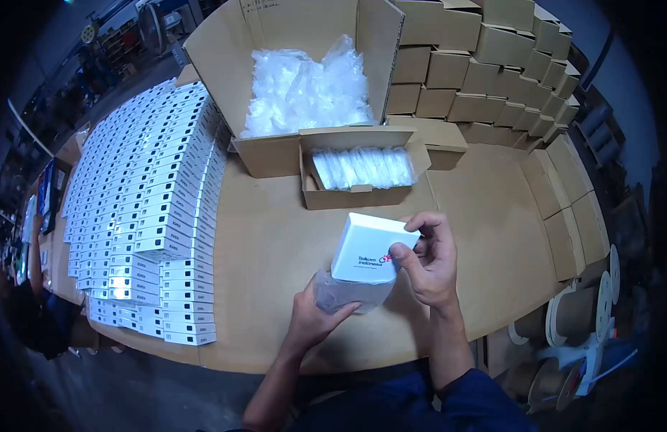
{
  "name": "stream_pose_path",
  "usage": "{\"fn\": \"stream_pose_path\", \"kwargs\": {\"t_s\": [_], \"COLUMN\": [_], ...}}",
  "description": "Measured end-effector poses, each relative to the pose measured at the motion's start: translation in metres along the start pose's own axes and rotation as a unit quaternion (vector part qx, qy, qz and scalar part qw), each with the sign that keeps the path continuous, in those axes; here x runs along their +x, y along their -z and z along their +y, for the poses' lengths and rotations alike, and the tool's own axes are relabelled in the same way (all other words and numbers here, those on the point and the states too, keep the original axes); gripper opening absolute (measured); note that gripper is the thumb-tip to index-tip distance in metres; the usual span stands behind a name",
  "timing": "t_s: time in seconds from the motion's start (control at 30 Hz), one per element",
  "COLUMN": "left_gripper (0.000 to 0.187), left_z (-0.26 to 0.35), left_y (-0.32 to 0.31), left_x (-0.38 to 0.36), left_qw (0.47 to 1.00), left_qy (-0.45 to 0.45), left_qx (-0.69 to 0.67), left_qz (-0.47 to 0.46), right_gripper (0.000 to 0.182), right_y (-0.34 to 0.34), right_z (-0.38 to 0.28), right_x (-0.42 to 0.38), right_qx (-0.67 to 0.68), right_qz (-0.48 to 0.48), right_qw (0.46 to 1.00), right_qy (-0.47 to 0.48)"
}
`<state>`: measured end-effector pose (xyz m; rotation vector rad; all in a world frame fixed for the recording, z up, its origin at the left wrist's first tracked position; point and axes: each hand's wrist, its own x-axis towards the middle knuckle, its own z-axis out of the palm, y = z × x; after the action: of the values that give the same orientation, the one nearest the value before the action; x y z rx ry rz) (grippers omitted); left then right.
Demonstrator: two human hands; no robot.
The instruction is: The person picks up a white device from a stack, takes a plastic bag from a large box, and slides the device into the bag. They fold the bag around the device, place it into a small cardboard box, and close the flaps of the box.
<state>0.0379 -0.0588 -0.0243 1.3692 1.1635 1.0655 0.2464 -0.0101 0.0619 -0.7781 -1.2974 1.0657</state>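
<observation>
A small white box (pixel 366 245) printed "Telkom Indonesia" is partly inside a clear plastic bag (pixel 355 294), its upper part sticking out. My right hand (pixel 430 263) pinches the box's right edge between thumb and fingers. Around the bag's lower left side my left hand (pixel 320 317) is closed, thumb across the front. Just beyond, an open brown carton (pixel 355 199) holds a row of bagged white items (pixel 366 167). Behind it a large open cardboard box (pixel 276 157) is filled with loose clear plastic bags (pixel 308 90).
Tall stacks of white boxes (pixel 153 194) cover the table's left side. Brown cartons (pixel 492 65) are piled at the back right, with more cartons (pixel 567 209) along the right edge. Cable spools (pixel 574 317) stand below right. Another person's arm (pixel 37 248) shows at far left.
</observation>
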Motion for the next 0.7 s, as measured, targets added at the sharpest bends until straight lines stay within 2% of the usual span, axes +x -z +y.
{"fn": "stream_pose_path", "kwargs": {"t_s": [0.1, 0.3, 0.43, 0.7], "left_gripper": [0.053, 0.053, 0.052, 0.052], "left_z": [0.007, 0.013, 0.012, 0.016], "left_y": [-0.002, -0.001, -0.001, -0.003], "left_x": [0.001, 0.000, -0.001, -0.002], "left_qw": [1.000, 0.999, 0.999, 0.999], "left_qy": [-0.007, -0.015, -0.010, -0.015], "left_qx": [0.005, 0.046, 0.035, 0.039], "left_qz": [-0.002, -0.009, -0.007, 0.016], "right_gripper": [0.030, 0.028, 0.026, 0.025], "right_y": [0.006, 0.011, 0.011, -0.004], "right_z": [0.002, 0.004, -0.003, 0.001], "right_x": [-0.001, 0.004, 0.011, 0.017], "right_qx": [-0.045, -0.052, -0.076, -0.091], "right_qz": [-0.013, 0.001, -0.061, -0.053], "right_qw": [0.999, 0.997, 0.994, 0.994], "right_qy": [-0.016, 0.061, 0.055, 0.023]}}
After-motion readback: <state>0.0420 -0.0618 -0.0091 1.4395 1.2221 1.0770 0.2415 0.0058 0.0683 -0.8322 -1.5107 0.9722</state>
